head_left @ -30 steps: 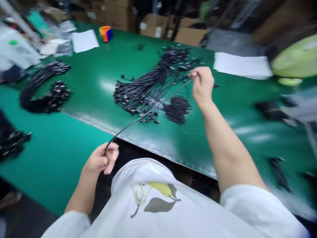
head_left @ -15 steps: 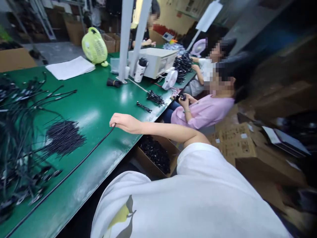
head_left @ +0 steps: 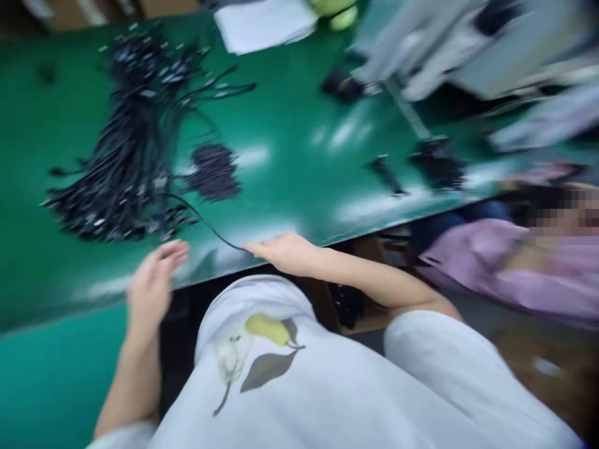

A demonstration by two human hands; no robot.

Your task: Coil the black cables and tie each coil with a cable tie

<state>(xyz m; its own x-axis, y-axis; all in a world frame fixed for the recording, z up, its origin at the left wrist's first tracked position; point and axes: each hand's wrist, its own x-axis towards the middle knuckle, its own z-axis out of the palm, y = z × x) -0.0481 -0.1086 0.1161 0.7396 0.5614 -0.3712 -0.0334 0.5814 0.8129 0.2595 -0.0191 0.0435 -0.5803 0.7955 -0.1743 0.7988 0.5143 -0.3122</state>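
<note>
Slanting from left of centre down to mid-frame, 1 black cable sits pinched in the right hand's closed fingertips, its upper-left stretch nearer the left hand, loosely open, seemingly empty, just below the cable pile.

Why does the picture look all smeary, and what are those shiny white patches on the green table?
Head view: the pale clutter at upper right is streaked, probably because the camera was moving; the left hand is softly blurred too. Head view: the patches are glare on the glossy green table, likely from lamps out of sight.
</note>
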